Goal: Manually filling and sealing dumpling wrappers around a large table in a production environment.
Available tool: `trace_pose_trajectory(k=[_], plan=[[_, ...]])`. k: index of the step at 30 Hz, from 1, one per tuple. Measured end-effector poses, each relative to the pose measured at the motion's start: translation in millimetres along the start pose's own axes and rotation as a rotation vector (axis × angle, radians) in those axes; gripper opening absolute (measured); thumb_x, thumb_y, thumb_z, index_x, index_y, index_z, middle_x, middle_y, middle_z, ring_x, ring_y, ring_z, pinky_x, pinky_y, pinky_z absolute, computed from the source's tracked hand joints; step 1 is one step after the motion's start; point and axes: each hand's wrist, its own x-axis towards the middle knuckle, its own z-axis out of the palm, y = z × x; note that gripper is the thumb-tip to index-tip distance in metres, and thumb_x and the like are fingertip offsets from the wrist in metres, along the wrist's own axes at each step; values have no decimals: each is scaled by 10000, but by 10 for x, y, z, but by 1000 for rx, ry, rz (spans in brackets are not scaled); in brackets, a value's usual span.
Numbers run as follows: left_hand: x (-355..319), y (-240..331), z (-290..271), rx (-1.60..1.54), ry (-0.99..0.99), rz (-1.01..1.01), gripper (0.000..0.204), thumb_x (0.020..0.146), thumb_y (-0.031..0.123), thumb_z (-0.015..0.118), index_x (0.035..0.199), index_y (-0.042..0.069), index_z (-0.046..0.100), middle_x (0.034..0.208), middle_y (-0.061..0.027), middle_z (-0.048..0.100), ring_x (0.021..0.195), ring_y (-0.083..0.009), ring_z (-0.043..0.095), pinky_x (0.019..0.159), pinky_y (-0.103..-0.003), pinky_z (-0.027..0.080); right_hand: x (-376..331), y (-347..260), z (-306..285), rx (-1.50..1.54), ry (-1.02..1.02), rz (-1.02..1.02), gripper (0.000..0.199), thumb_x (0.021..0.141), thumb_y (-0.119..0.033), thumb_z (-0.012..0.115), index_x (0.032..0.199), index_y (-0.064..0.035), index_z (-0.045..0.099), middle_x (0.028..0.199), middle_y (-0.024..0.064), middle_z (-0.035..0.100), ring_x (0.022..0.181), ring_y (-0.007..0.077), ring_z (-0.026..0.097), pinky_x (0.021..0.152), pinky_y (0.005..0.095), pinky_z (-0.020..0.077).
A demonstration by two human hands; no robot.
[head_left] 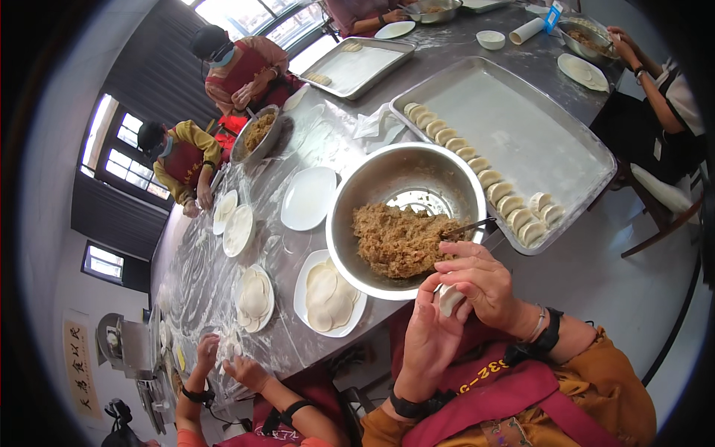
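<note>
Just past the near table edge, a small pale dumpling sits between my two hands. My left hand cups it from below with curled fingers. From the right, the thumb and fingers of my right hand close over it, partly hiding its edge. Right beyond my hands stands a large steel bowl of brown minced filling, with a dark utensil handle resting at its right side. To the bowl's left, a white square plate carries a pile of round dough wrappers.
A metal tray beyond the bowl holds a row of folded dumplings. Left of the bowl lies a white plate. Another person's hands work close by on the left. More people and bowls line the floury table.
</note>
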Motion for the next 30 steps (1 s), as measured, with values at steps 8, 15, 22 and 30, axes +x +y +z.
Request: trace_pose_trajectory(k=[8,15,22,30], plan=[[-30,22,-106,57,58,-20,597,901,476,478,1291,46,339,1143,-70,515,1006,-161,499,862,-318,400,42,-22,20,42,-35,51,198,840,-173,599,966,-37,667,1086,131,633,1116,324,537,942,414,404],[3,14,-141,-36,-41,-16,507,931,412,468,1276,53,371,1206,-49,477,1057,-139,491,906,-299,405,16,34,-10,98,-223,66,210,785,-101,647,984,-44,681,1137,133,615,1183,326,480,963,403,384],[-20,101,-63,167,-45,-93,573,910,469,481,1257,22,387,1185,-50,474,1099,-125,440,915,-271,343,42,58,-104,171,-345,129,171,703,-48,694,872,-77,706,1214,125,576,1213,320,454,990,411,359],[9,82,-66,156,-76,-161,593,927,479,438,1254,-12,378,1194,-81,470,1089,-150,468,935,-293,365,176,-9,-138,126,-453,102,151,661,-70,722,808,-106,712,1222,97,572,1260,326,391,1016,436,317]])
